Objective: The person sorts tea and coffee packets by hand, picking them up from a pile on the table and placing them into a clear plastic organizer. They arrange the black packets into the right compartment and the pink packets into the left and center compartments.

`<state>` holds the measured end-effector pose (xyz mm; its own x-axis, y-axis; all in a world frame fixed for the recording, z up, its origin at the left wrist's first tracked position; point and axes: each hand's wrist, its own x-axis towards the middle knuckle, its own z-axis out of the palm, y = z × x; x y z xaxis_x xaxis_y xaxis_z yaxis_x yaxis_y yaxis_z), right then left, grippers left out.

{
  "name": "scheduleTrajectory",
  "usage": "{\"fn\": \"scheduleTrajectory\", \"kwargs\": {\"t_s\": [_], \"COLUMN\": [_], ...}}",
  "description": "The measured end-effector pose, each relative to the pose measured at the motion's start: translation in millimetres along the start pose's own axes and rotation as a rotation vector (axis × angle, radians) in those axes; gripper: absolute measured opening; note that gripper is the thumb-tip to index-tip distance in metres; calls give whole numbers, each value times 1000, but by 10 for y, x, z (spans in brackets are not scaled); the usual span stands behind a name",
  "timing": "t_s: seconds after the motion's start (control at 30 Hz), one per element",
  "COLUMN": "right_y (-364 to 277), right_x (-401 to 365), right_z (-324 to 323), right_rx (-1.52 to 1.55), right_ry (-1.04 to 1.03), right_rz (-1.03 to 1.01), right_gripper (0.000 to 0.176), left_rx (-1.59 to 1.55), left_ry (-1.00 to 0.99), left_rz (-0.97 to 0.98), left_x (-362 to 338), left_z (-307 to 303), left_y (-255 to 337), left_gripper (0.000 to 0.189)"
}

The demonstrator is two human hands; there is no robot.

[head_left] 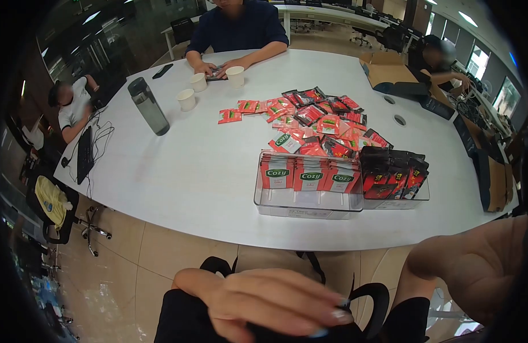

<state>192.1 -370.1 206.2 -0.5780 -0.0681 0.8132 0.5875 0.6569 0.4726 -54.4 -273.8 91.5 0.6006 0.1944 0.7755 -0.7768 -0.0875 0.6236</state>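
My left hand (270, 303) is held low over my lap, its fingers stretched out to the right and slightly blurred. Nothing shows in its grasp. Close to the camera at the lower right, my right hand (481, 268) is raised, with its fingers lost in the dark edge. Beyond them on the white table (178, 183) is a clear plastic bin (310, 212) with rows of red Cozy sachets (311, 177) standing upright. Beside it, a second clear bin (397, 203) holds black-and-red sachets (392, 174). A loose pile of mixed sachets (318, 120) spreads behind both bins.
A grey bottle (149, 107) and three paper cups, one a white cup (186, 100), stand on the left half. A phone (163, 71) lies near the far edge. Opened cardboard boxes (475, 154) line the right edge. A person (236, 28) sits opposite, hands on the table.
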Motion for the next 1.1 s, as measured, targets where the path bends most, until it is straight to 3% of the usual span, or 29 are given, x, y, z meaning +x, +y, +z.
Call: {"fn": "scheduleTrajectory", "kwargs": {"t_s": [0.03,0.13,0.2,0.3,0.37,0.47,0.53,0.57,0.7,0.77,0.87,0.9,1.0,1.1], "right_y": [-8,-57,-107,-239,-355,-358,-386,-452,-562,-614,-610,-599,-605,-566], "right_x": [-44,-199,-344,-688,-969,-1319,-1544,-1728,-2016,-2126,-2171,-2171,-2210,-2122], "right_z": [-2,-1,17,180,309,444,534,566,696,749,796,807,784,830], "right_rx": [-8,-35,-73,-136,-189,-159,-220,-208,-405,-424,-425,-421,-360,-463], "right_ry": [-2,-7,2,98,128,-84,-232,-213,-290,-192,-199,-214,-204,-340], "right_rz": [12,80,174,455,761,1077,1156,1228,1149,1135,1149,1160,1239,1196], "right_gripper": [45,45,45,49,48,35,27,27,30,30,28,28,28,30], "left_rx": [48,24,-70,-64,-51,-56,-25,13,546,825,918,770,518,628], "left_ry": [108,128,-121,-110,-100,-115,-109,-71,280,396,630,643,597,599], "left_rz": [115,232,121,158,192,180,146,139,109,-149,-569,-677,-603,-663], "left_x": [-114,-89,-147,-186,-224,-205,-178,-175,-313,-353,-427,-481,-607,-574], "left_z": [17,41,-138,-166,-198,-275,-390,-414,-589,-771,-837,-863,-902,-886], "left_y": [48,117,205,227,202,137,95,57,-348,-468,-668,-698,-888,-875], "left_gripper": [41,53,57,56,56,55,56,55,61,69,76,84,88,92]}}
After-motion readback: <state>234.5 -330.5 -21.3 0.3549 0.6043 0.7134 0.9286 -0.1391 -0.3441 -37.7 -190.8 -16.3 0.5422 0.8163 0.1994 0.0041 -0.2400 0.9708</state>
